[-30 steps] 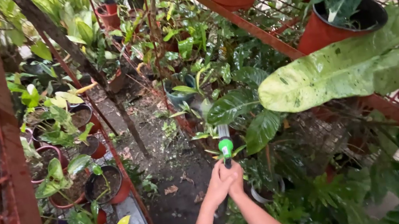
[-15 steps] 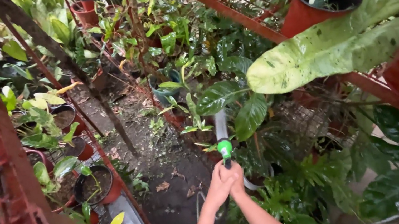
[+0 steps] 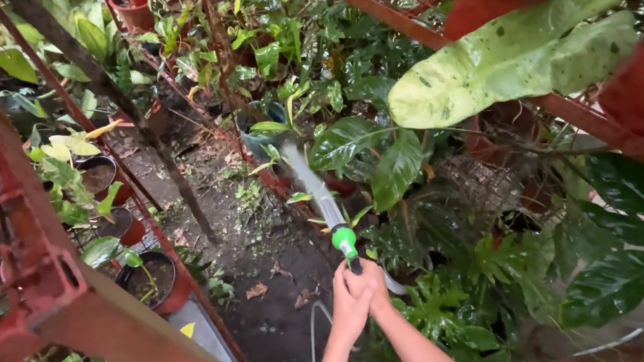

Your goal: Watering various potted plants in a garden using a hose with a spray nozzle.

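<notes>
Both hands, the left hand (image 3: 348, 304) and right hand (image 3: 373, 283), gripped the green spray nozzle (image 3: 344, 243) low in the frame's centre, spraying water toward the potted plants (image 3: 351, 146).

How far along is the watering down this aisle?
Done: cannot tell which pots have been watered. In hand: left hand and right hand together grip the green nozzle, its spray aimed at the low plants ahead. Left: no spray reaches the left rack pots.
</notes>
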